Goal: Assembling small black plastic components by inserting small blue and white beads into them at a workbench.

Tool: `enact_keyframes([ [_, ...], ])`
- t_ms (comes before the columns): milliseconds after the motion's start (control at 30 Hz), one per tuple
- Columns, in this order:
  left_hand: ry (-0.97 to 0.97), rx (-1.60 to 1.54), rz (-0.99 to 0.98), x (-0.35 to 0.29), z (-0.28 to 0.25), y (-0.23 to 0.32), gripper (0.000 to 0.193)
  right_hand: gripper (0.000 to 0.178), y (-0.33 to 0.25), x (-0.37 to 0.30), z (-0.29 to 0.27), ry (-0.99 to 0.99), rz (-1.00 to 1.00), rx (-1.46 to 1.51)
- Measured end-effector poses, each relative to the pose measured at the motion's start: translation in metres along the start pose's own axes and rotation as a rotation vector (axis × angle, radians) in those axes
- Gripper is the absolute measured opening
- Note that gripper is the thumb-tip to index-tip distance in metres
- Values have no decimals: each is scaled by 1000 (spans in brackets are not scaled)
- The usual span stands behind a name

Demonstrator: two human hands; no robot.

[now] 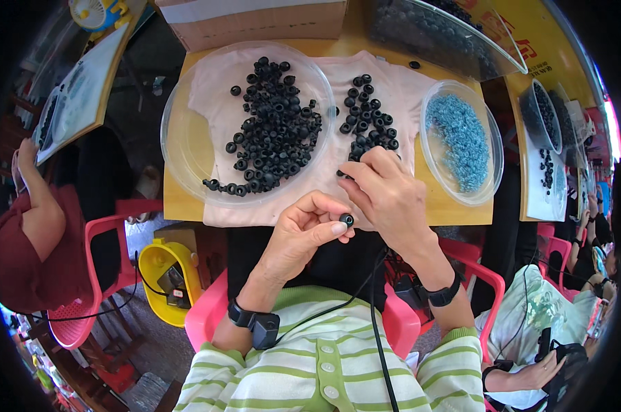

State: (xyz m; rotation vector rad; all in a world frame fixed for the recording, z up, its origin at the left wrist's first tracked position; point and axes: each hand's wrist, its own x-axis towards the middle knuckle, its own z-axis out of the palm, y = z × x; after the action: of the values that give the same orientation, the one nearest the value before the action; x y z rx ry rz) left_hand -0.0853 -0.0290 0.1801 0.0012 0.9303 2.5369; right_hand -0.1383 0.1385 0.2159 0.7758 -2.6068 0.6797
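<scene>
Between the thumb and fingers of my left hand (312,223) is a small round black piece (347,220) with a ringed opening facing up. My right hand (389,196) reaches over the near end of a loose pile of similar black pieces (369,113). Its thumb and index finger close on a black piece (342,174), mostly covered by the fingertips. To the left, a wide clear round tray (193,161) holds a big heap of black ring-like pieces (272,130). On the right, a clear oval tray (490,175) contains many tiny translucent blue pieces (458,141).
A pale pink cloth (255,216) covers part of the wooden table (454,215). At the back stand a cardboard box (255,24) and a clear bin (447,41) of black pieces. A yellow bucket (156,302) sits below left. Other people sit at tables on both sides.
</scene>
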Motion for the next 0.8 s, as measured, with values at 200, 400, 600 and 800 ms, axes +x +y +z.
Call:
enact_keyframes([
  [200, 16, 56, -2, 0, 1, -1, 16, 15, 2, 1, 7, 10, -26, 47],
  [400, 14, 66, 30, 1, 0, 0, 16, 16, -1, -33, -9, 37, 81, 54],
  [600, 45, 126, 28, 0, 3, 1, 14, 16, 1, -50, -16, 36, 160, 168],
  [800, 63, 71, 37, -5, 3, 0, 19, 11, 0, -51, -17, 58, 337, 263],
])
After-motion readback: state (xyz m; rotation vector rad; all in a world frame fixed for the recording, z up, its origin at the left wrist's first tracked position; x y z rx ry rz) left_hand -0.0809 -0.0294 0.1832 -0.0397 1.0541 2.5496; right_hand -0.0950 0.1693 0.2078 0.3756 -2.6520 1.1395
